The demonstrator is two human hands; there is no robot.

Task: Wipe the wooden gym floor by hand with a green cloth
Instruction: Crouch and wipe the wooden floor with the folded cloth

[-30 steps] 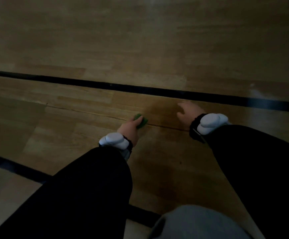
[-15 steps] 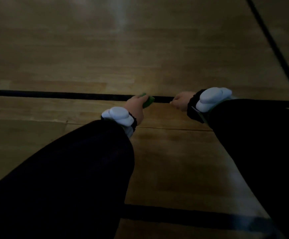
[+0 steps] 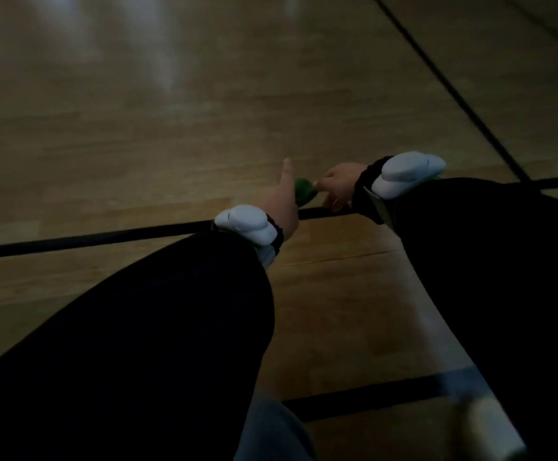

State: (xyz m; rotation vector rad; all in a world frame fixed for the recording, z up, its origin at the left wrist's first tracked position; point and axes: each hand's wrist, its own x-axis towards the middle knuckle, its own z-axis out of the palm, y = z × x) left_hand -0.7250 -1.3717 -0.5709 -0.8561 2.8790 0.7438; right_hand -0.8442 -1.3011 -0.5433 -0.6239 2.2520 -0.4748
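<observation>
The small green cloth [image 3: 304, 192] sits bunched between my two hands, just above the wooden gym floor [image 3: 171, 134]. My left hand [image 3: 279, 202] holds its left side against the palm, with one digit sticking straight up; the other fingers are hidden behind the hand. My right hand [image 3: 337, 186] has curled fingers that pinch the cloth's right end. Both hands hover over a black floor line [image 3: 88, 239]. The picture is dark and a little blurred.
Both arms wear black sleeves and white wrist bands. A second black line [image 3: 454, 91] runs diagonally at the upper right, and a third [image 3: 371, 390] crosses near my body. A grey knee [image 3: 271, 434] shows at the bottom edge.
My hands have come together; the right hand now meets the cloth that the left hand alone held. The view has swung, so the floor lines sit lower and tilted.
</observation>
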